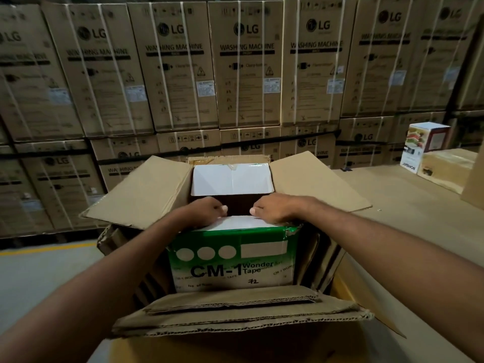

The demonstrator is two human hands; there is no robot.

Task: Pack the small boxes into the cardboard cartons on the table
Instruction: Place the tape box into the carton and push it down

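Item: green tape box (233, 260), standing in near half of open carton (146, 189), white box (231, 179) behind. Holders: left hand (207, 212), right hand (275, 208), fingers (223, 208) gripping its far top edge. Step: seating. Next, probably: push down, release.

Bkgd: a wall of big LG washing machine cartons (246, 64), stacked in two rows, one upon the other. At right, a white printed box (421, 145) w/ a food picture stands upright, just beside a brown box (447, 169) in plastic wrap. Lower left: grey floor (39, 279) w/ a yellow line (47, 248).
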